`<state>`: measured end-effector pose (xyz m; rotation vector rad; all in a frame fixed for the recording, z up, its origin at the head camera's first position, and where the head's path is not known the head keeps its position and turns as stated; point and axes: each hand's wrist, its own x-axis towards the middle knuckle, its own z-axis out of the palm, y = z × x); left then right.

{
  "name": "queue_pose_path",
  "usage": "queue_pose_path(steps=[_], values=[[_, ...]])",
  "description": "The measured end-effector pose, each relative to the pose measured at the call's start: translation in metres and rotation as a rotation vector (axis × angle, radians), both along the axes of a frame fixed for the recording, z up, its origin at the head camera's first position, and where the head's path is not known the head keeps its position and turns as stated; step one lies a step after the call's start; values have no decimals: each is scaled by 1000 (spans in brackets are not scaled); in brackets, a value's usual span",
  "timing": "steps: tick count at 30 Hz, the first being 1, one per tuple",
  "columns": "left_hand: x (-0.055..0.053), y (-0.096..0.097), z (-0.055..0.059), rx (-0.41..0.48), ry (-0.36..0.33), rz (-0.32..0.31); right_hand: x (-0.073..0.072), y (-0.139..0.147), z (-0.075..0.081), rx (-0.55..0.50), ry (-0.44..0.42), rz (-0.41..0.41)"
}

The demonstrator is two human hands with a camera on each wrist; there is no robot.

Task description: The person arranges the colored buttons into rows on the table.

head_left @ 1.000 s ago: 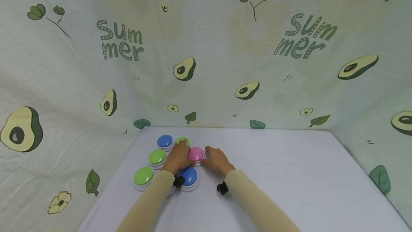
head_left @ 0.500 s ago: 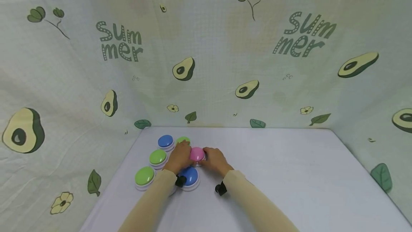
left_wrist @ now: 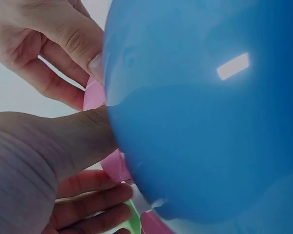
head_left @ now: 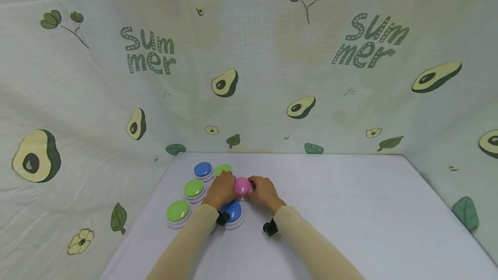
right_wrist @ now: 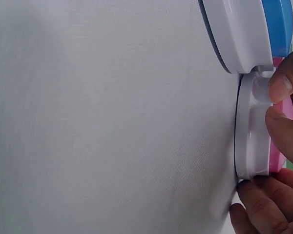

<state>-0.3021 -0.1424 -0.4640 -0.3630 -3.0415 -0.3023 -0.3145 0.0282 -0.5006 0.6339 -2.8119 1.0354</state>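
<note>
A pink push button [head_left: 243,186] with a round dome and white base sits between both hands on the white table. My left hand [head_left: 221,189] holds its left side, thumb in front and fingers reaching behind. The right hand [head_left: 265,192] grips the right side; in the right wrist view its thumb is on the base and its fingers [right_wrist: 263,200] curl round the far edge. Directly in front of the pink button stands a blue push button [head_left: 232,211], under the left wrist, filling much of the left wrist view. A green button [head_left: 223,169] is just behind the left fingers.
Further left stand two green buttons [head_left: 193,188] and a blue one [head_left: 203,169]. Another pink button [head_left: 209,191] is mostly hidden by the left hand. The white table [head_left: 342,211] stretches right, with a printed cloth [head_left: 256,77] hanging behind and at the sides.
The right hand has closed in from beside the pink button onto its side. The left hand has drawn slightly right, off the green button. The pink button has shifted slightly right.
</note>
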Motion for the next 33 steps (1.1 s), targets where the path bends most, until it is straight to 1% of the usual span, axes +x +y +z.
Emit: queue_pose_path(steps=[4,7,10,16,22,25,28,30,33], values=[[0,2,0,78,-71,17,2,2,1,-26,-3,-12],[-1,4,1,105,-100,26,3,4,1,-52,-14,-20],[-2,7,0,107,-99,28,4,7,1,-75,-21,-30],[-7,16,-4,125,-78,11,4,15,-5,-148,10,-71],[-9,29,-2,145,-81,-11,5,28,-8,-182,1,-130],[-11,36,-2,158,-78,-13,5,35,-7,-209,-9,-143],[-14,42,-3,188,-62,-29,6,42,-6,-249,-16,-156],[-15,47,-5,227,-53,-46,6,47,-6,-264,-26,-167],[-18,53,-8,296,-59,-54,5,55,-5,-273,-28,-178]])
